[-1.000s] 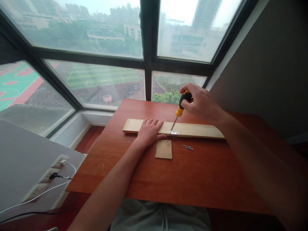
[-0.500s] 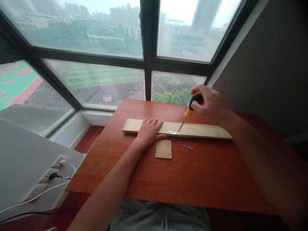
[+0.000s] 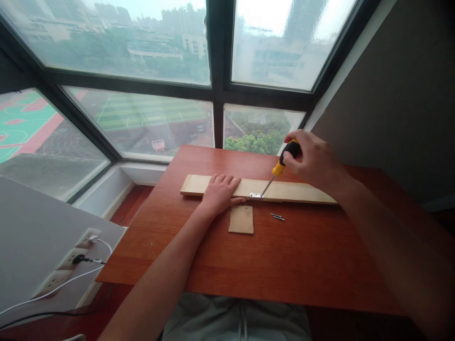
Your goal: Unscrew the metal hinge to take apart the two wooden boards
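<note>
A long pale wooden plank (image 3: pixel 295 192) lies across the far part of the red-brown table (image 3: pixel 249 265). My left hand (image 3: pixel 220 192) rests flat on the plank, fingers spread, pressing it down. My right hand (image 3: pixel 313 161) is closed round the black and yellow handle of a screwdriver (image 3: pixel 280 166). Its shaft slants down to the left, and the tip sits at a small metal hinge (image 3: pixel 256 195) on the plank's near edge. A small square wooden piece (image 3: pixel 241 219) lies just below the hinge. Two loose screws (image 3: pixel 277 217) lie to its right.
Large windows (image 3: pixel 149 113) stand behind the table, and a grey wall (image 3: pixel 398 94) rises at the right. At the lower left a white power strip (image 3: pixel 67 265) has a charger and cables plugged in. My lap shows under the table's near edge.
My right hand swung to the right with the screwdriver handle, so the shaft now leans more steeply sideways. The plank shifted slightly. My left hand has stayed put.
</note>
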